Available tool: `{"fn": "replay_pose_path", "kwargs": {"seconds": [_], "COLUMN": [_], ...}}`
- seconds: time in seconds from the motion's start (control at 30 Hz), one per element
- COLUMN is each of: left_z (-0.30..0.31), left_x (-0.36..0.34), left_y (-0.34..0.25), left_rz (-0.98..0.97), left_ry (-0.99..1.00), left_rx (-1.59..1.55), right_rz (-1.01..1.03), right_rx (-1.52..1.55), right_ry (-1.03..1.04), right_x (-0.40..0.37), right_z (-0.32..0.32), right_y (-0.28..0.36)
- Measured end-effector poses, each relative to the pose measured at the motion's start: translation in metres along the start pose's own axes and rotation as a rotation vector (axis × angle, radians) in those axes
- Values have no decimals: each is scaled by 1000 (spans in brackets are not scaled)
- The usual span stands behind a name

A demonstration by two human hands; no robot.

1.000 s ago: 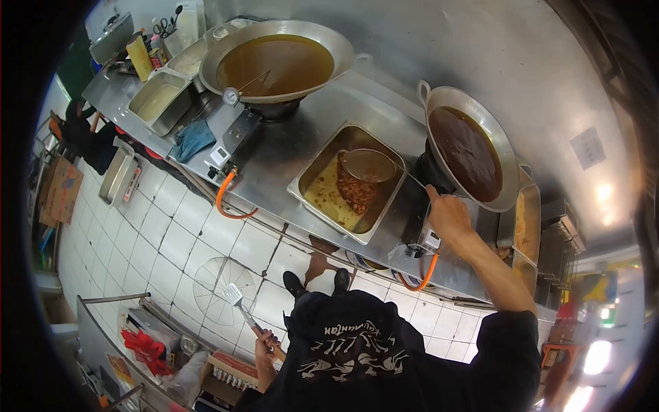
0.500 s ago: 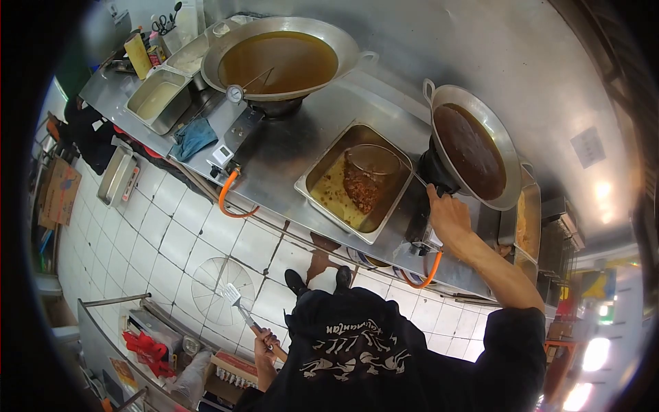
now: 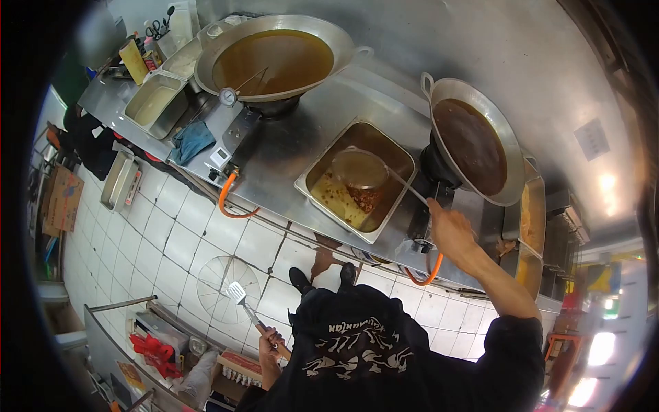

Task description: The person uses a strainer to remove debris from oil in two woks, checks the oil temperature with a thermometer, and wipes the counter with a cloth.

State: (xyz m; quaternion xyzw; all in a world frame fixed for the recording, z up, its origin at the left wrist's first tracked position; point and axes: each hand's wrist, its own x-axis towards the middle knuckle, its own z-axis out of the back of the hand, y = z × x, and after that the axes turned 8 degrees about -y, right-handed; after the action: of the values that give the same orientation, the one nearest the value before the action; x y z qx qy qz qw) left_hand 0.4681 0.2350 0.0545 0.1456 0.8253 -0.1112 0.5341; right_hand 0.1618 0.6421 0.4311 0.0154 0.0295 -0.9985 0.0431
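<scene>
The bare right hand (image 3: 452,235) was closed, with its back up. The bare right arm (image 3: 506,287) reached out and bent at the elbow. The bare left hand (image 3: 272,341) was lower, by the body, with its fingers (image 3: 277,337) curled in tight.

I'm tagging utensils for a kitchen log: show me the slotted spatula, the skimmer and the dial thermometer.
Slotted spatula (image 3: 236,292), head view, on its metal blade.
Skimmer (image 3: 360,169), head view, on its round head.
Dial thermometer (image 3: 228,97), head view, on its dial.
</scene>
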Motion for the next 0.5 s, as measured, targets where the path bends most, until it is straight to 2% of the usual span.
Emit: {"fn": "replay_pose_path", "kwargs": {"seconds": [0.1, 0.17, 0.3, 0.4, 0.5], "left_z": [1, 5, 0, -7, -21], "left_x": [3, 5, 4, 2, -6], "left_y": [0, 2, 3, 0, 0], "left_rz": [-13, 8, -32, 36, -7], "left_ry": [60, 31, 10, 8, 2], "left_rx": [43, 28, 50, 37, 63], "right_rz": [92, 138, 164, 168, 127], "right_rx": [94, 161, 250, 181, 32], "right_ry": [-5, 89, 85, 40, -55], "right_x": [-12, -18, -25, -23, -17], "right_z": [-15, -14, -15, -4, -2], "right_y": [-4, -2, -5, -6, -15]}}
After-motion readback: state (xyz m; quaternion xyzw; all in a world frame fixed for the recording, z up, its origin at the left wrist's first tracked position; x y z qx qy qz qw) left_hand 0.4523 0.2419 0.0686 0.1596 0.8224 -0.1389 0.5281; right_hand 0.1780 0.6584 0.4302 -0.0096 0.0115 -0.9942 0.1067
